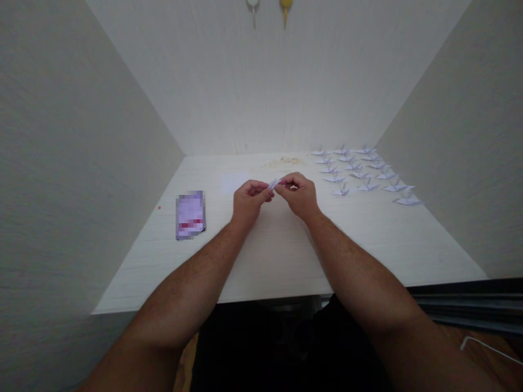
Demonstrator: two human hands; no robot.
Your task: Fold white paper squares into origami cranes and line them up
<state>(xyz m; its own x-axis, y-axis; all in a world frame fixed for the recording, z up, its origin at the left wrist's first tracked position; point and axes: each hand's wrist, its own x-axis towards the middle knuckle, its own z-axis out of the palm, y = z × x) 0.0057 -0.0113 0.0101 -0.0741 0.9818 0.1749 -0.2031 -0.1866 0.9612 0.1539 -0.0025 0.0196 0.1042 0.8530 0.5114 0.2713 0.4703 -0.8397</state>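
Observation:
A small piece of folded white paper (273, 185) is pinched between my two hands, above the middle of the table. My left hand (250, 200) grips its left side with thumb and fingers. From the right, my right hand (300, 195) holds the other side by its fingertips. The fingers cover part of the paper, so its full shape cannot be made out. To the right of my right hand stand several folded white paper cranes (368, 186) in loose rows. Just left of my left hand lies a pale flat sheet of paper (232, 182).
A blurred-out purple rectangular object (190, 215) lies on the white table (278, 261) at the left, with a tiny red dot (159, 207) beyond it. Walls enclose the table at the back and both sides. Two hooks, one yellow (286, 4), hang on the back wall.

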